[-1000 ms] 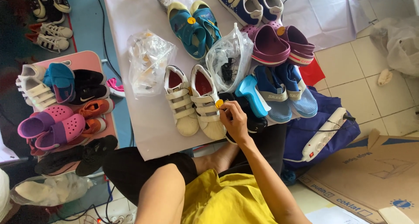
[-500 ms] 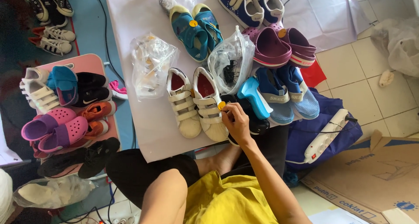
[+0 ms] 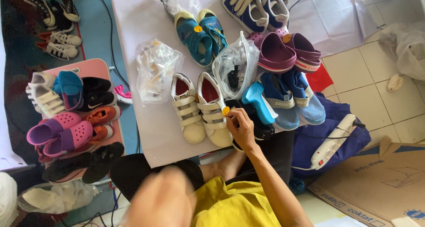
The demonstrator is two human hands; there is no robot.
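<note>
Pinching a small yellow tag (image 3: 226, 110) at the white strap shoe (image 3: 214, 108) just left of them, the right hand's (image 3: 241, 128) fingers (image 3: 233, 117) press together, while the left hand (image 3: 161, 200) blurs below, its fingers impossible to tell.

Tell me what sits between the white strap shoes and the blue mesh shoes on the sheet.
In the head view, the right hand lies between the white strap shoes and the blue mesh shoes, with a light blue tool and a clear plastic bag.
</note>
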